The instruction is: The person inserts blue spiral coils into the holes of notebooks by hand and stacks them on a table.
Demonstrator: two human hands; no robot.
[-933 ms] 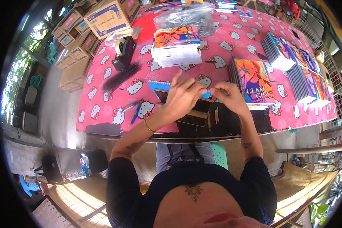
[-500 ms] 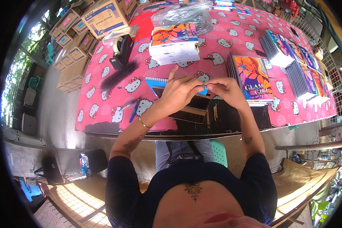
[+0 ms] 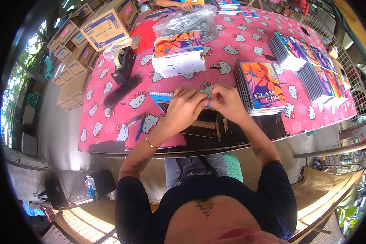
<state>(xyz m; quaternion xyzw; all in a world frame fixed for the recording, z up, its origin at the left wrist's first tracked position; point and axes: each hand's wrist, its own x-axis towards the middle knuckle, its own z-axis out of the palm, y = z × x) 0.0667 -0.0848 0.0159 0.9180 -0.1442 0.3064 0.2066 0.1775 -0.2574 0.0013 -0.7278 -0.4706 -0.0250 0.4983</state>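
Observation:
In front of me a blue spiral notebook point(image 3: 160, 97) lies at the table's near side, mostly hidden under my hands. My left hand point(image 3: 185, 109) is closed over its bound edge, thumb and fingertips pressed together near the right end. Meeting it there, my right hand point(image 3: 228, 102) pinches the end of the spiral binding, its fingers curled. Below the hands sits a dark wooden block or jig point(image 3: 199, 127). Right of my right hand stands a stack of spiral notebooks point(image 3: 264, 87) with an illustrated cover.
Unbound page blocks point(image 3: 178, 61) are stacked beyond my hands, with clear plastic point(image 3: 187, 24) behind. A tape dispenser point(image 3: 124, 65), black coils point(image 3: 122, 90) and pens point(image 3: 140, 126) lie leftward. Finished notebooks point(image 3: 309, 69) fill the right; cartons point(image 3: 110, 26) stand left. Another person's hand point(image 3: 186, 5) shows at the far edge.
My left index finger, stretched out before, is now bent down onto the notebook's edge. My right fingers have curled more tightly. The view has shifted, and another person's hand has appeared across the table.

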